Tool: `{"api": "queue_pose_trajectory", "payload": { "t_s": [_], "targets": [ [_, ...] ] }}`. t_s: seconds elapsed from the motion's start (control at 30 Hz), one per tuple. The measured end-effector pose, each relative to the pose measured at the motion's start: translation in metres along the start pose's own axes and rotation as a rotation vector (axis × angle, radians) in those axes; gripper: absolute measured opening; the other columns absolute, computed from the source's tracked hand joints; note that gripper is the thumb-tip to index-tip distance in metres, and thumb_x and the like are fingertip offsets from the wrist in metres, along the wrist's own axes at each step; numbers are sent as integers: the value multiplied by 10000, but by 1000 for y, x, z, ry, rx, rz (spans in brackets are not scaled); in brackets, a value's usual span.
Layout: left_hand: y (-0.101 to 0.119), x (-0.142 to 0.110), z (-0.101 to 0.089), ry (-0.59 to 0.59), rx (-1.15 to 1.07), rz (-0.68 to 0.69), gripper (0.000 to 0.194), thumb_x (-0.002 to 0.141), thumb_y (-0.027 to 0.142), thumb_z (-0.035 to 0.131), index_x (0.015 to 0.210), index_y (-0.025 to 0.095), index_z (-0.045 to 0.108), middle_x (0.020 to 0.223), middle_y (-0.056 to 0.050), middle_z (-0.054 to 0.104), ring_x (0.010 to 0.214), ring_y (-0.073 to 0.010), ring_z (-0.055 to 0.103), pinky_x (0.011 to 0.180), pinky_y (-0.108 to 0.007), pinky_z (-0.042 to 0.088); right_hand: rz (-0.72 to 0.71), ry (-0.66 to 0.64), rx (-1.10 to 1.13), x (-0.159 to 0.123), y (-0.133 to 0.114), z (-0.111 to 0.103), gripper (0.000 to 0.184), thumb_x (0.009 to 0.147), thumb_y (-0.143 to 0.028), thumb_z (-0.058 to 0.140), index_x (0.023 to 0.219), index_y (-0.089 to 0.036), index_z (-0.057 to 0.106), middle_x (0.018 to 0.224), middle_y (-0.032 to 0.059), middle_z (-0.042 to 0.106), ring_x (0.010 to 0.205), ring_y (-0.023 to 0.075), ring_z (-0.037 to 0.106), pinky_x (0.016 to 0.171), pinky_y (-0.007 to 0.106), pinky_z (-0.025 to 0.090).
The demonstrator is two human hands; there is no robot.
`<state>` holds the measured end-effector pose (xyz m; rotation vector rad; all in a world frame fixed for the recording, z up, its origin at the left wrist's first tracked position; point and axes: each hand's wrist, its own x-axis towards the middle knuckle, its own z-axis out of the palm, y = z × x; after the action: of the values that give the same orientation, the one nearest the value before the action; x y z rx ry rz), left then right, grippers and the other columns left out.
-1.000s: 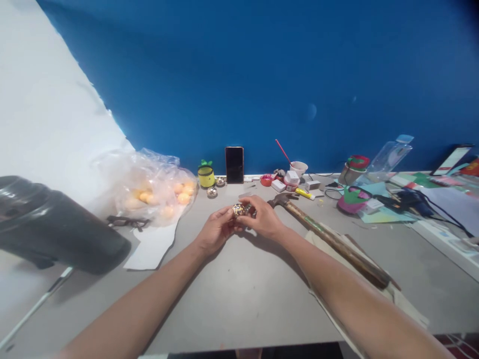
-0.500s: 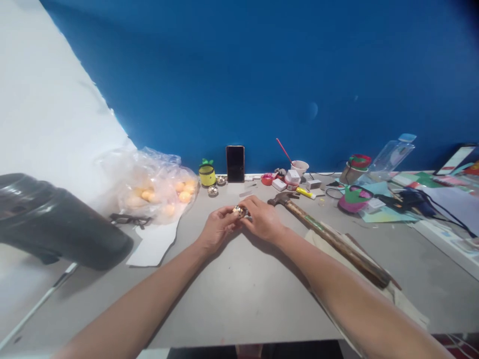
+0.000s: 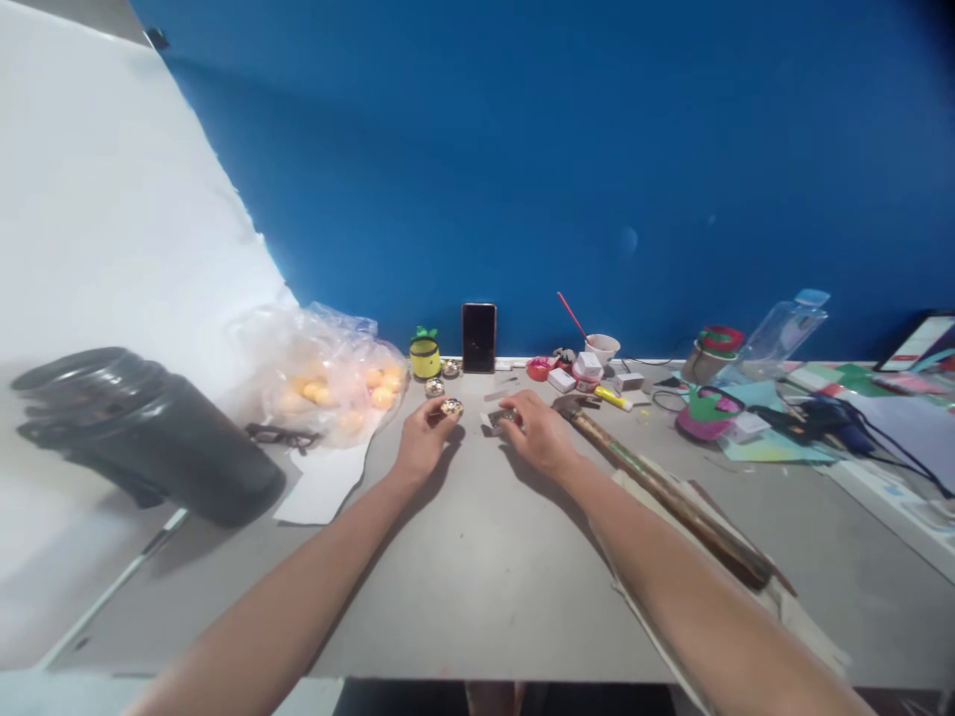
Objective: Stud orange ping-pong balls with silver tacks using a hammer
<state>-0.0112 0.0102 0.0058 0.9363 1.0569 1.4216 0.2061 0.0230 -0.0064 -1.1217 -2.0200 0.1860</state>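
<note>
Between the thumb and fingers of my left hand (image 3: 420,445) is a small gold ball (image 3: 452,407) with a dark pattern, held just above the grey table. My right hand (image 3: 543,435) is closed round a small, flat, dark grey piece (image 3: 499,421), low over the tabletop; its kind is too small to tell. A gap of bare table separates the two hands. Two similar patterned balls, a nearer one (image 3: 434,386) and a farther one (image 3: 451,368), rest beyond my left hand, close to a yellow pineapple-like pot (image 3: 425,358).
A hammer (image 3: 664,487) lies on cloth to the right. At left are a dark flask (image 3: 186,447), glasses (image 3: 284,438) and a plastic bag (image 3: 328,373) of orange balls. A phone (image 3: 478,338) leans against the blue wall. Papers, cables and a bottle (image 3: 783,333) crowd the right.
My hands were together at the gold ball; they have drawn apart, the left keeping the ball and the right now holding the dark grey piece. The camera view has shifted slightly.
</note>
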Motion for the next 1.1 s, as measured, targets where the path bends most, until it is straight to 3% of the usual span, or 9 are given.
{"api": "queue_pose_trajectory", "payload": {
  "t_s": [0.1, 0.23, 0.43, 0.57, 0.7, 0.8, 0.9, 0.97, 1.1],
  "targets": [
    [-2, 7, -3, 14, -123, -67, 426, 722, 178, 843, 1111, 157, 669, 871, -49, 727, 771, -174, 706, 738, -294, 577, 10, 24, 13, 0, 6, 2, 195, 932, -218, 594, 1096, -210, 699, 1073, 69, 696, 842, 186, 642, 783, 303, 497],
    [0, 11, -6, -65, -341, -233, 179, 793, 126, 768, 948, 127, 676, 902, -101, 727, 852, -183, 727, 776, -275, 605, 18, 45, 19, 0, 12, 2, 161, 944, -236, 565, 998, -206, 714, 998, 71, 718, 908, 208, 654, 808, 307, 493],
    [6, 13, -13, -76, -432, -273, 25, 874, 146, 713, 878, 129, 696, 884, -106, 726, 733, -139, 686, 669, -224, 590, 154, 110, 49, 4, 25, 0, 207, 914, -296, 544, 949, -205, 727, 959, 79, 760, 884, 237, 685, 828, 347, 504],
    [7, 14, -16, -124, -486, -333, 49, 908, 162, 683, 912, 125, 714, 1025, -156, 751, 730, -137, 683, 659, -230, 591, 262, 135, 93, 5, 29, -6, 250, 908, -383, 535, 899, -215, 721, 874, 66, 762, 775, 233, 673, 787, 357, 505],
    [4, 15, -17, -153, -497, -355, 106, 921, 198, 682, 985, 115, 699, 926, -119, 728, 685, -139, 672, 619, -235, 581, 302, 148, 184, 7, 23, -11, 279, 901, -454, 555, 846, -227, 707, 750, 44, 733, 710, 223, 656, 721, 339, 501],
    [2, 15, -18, -186, -504, -359, 165, 921, 202, 691, 1055, 107, 679, 912, -105, 710, 629, -122, 637, 549, -217, 545, 379, 179, 410, 17, 14, -14, 317, 864, -525, 629, 804, -221, 695, 686, 25, 699, 583, 179, 594, 591, 298, 480],
    [0, 15, -20, -216, -523, -400, 180, 943, 199, 660, 1098, 107, 656, 967, -125, 712, 611, -107, 619, 535, -207, 532, 615, 298, 842, 40, 5, -30, 404, 815, -601, 716, 789, -200, 671, 619, -10, 631, 432, 98, 446, 414, 227, 345],
    [-1, 16, -20, -229, -538, -422, 164, 973, 201, 613, 1099, 103, 647, 974, -140, 715, 607, -105, 612, 549, -212, 536, 731, 381, 1150, 59, 2, -52, 410, 815, -585, 761, 770, -200, 627, 583, -45, 575, 404, 59, 392, 383, 186, 304],
    [0, 18, -20, -239, -559, -445, 189, 1025, 221, 523, 1097, 94, 644, 966, -163, 730, 597, -122, 609, 551, -235, 535, 719, 440, 1479, 87, -5, -107, 336, 922, -478, 719, 780, -204, 587, 560, -80, 514, 392, 32, 351, 375, 150, 297]
  ]
}}
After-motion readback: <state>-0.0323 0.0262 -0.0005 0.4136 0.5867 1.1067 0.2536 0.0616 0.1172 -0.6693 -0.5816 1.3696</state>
